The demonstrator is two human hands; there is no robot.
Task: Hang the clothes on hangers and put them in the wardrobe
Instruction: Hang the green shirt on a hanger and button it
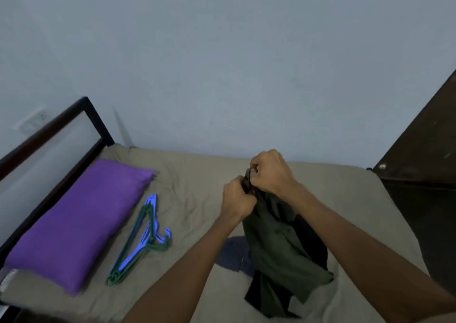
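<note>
Gripping the top of a green garment [276,248], the left hand [237,199] and right hand [270,172] hold each grip clamped on it. Hangers [140,238] lie on the bed [197,174] beside a purple pillow [79,221].

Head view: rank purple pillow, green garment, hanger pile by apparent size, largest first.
1. purple pillow
2. green garment, held up nearer the camera by left hand and right hand, so its rank against the pillow is unsure
3. hanger pile, clearly smallest

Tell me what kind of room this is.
Most likely a bedroom: a bed with a purple pillow beside hangers, and both hands lifting a green garment.
</note>
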